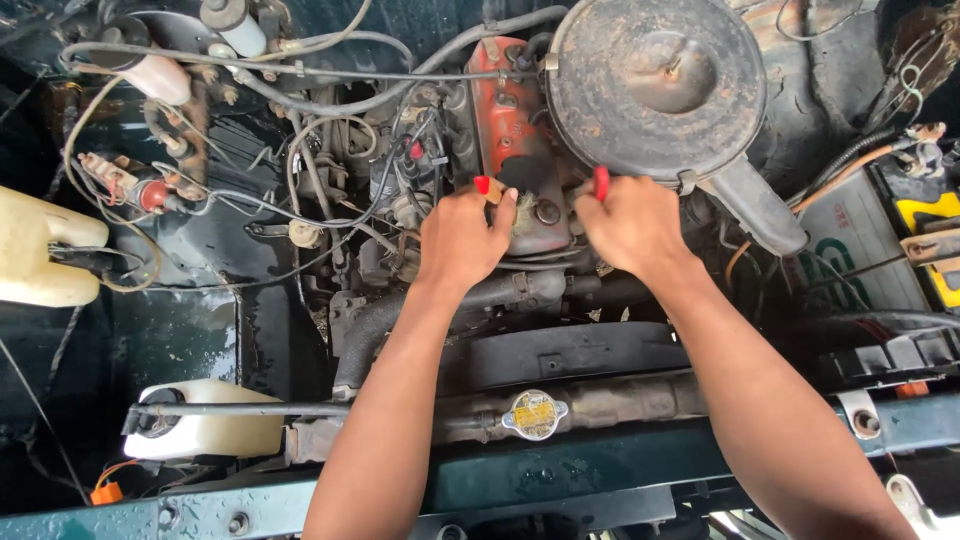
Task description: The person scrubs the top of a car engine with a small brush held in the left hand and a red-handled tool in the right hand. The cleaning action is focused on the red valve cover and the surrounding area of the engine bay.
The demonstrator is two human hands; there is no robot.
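Note:
Both my arms reach into an open engine bay. My left hand (460, 238) is closed around a small tool whose red tip (483, 185) pokes out above my fingers. My right hand (628, 222) grips another red-handled tool (601, 182) just under the rim of the round, rusty air cleaner housing (655, 80). Both hands meet over the front end of the red valve cover (505, 110). What the tool tips touch is hidden behind my fingers.
A radiator cap (534, 414) sits on the radiator top near me. A black hose (372, 330) runs left below my left wrist. A white reservoir (205, 425) is at lower left, a cream tank (40, 245) at far left, a battery (880, 240) at right. Wires cross the bay.

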